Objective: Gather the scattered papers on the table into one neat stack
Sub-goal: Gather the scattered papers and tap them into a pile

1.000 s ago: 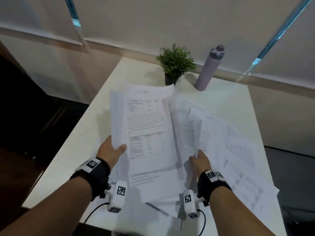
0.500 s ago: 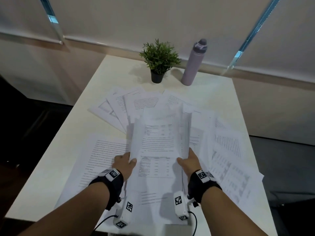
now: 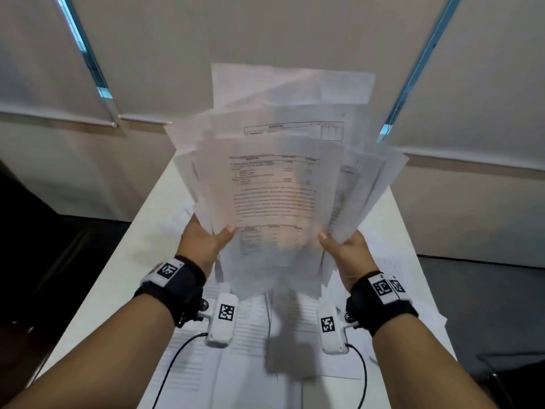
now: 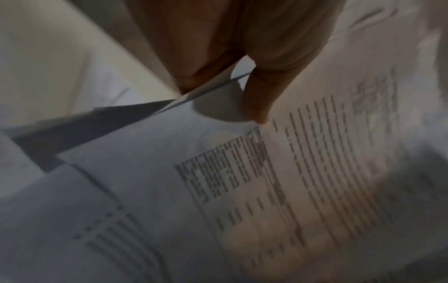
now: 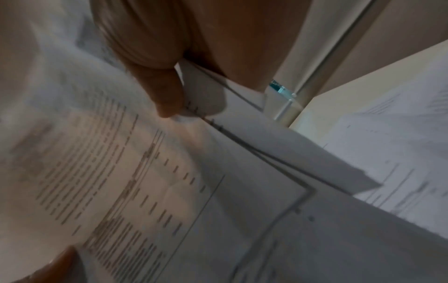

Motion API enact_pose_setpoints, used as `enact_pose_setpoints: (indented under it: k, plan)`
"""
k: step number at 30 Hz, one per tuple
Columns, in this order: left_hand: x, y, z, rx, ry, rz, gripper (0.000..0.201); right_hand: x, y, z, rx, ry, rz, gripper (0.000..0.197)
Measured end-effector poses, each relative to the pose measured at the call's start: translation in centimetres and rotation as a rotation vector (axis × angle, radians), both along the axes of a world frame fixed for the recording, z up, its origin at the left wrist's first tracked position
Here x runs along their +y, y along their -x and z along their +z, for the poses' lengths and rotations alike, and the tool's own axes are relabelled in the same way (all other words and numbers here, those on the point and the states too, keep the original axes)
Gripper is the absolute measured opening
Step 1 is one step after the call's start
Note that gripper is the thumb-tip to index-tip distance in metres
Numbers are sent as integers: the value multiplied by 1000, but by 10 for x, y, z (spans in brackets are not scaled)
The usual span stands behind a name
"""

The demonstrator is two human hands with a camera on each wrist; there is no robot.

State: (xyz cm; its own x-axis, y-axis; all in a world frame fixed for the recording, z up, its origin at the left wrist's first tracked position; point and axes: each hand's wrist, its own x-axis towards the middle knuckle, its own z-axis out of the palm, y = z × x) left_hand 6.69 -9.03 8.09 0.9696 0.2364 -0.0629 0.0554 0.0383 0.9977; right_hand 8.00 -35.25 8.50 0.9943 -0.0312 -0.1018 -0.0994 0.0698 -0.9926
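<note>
A loose bundle of printed papers [image 3: 277, 184] stands upright in the air over the table, fanned out and uneven at the top. My left hand [image 3: 206, 242] grips its left edge, thumb on the front sheet. My right hand [image 3: 343, 247] grips the right edge the same way. In the left wrist view the left hand [image 4: 242, 80] pinches the papers [image 4: 242, 181] with its thumb on the printed side. Blurred in the right wrist view, the right hand [image 5: 174, 92] holds the sheets [image 5: 145, 181] likewise. More sheets [image 3: 253, 329] lie flat on the table beneath.
The white table [image 3: 132, 261] stretches away between my arms, with papers [image 3: 401, 276] spread to its right edge. Window blinds and a wall stand behind. The raised bundle hides the far end of the table. Dark floor lies to the left.
Both hands have lifted the bundle from low over the table to upright in front of my view. More sheets are in the bundle now. It hides the plant and bottle.
</note>
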Motion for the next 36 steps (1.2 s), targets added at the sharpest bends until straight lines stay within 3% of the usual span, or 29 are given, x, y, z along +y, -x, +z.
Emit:
enact_pose_setpoints:
  k: [3, 8, 11, 15, 17, 20, 23, 25, 27, 31, 36]
  plan:
    - [-1, 11, 19, -50, -83, 54, 36, 10, 3, 4, -18, -59, -30, 27]
    - [-2, 35, 8, 27, -92, 62, 27, 18, 17, -3, -13, -114, -57, 41]
    - [-4, 45, 2, 36, 13, 8, 33, 20, 23, -3, -22, -160, 15, 64]
    - [-1, 42, 1, -7, 33, -5, 43, 24, 25, 13, -103, -199, -53, 70]
    - [0, 39, 5, -31, 55, -11, 45, 23, 27, 27, -238, -90, -105, 75]
    - [2, 35, 7, -48, 65, -11, 42, 26, 24, 46, -538, 280, -68, 91]
    - [0, 35, 11, -42, 79, -13, 42, 33, 20, 51, -632, 423, 7, 79]
    - [-2, 34, 12, -32, 79, 2, 45, 35, 22, 47, -588, 408, -50, 69]
    - [-2, 33, 10, -3, 77, 17, 52, 33, 23, 42, -438, 274, -135, 70]
    - [-1, 29, 4, 17, 73, -8, 54, 27, 19, 27, -90, -9, -41, 85]
    - [-7, 24, 0, 48, 72, 41, 50, 38, 17, 8, -1, -122, -95, 82]
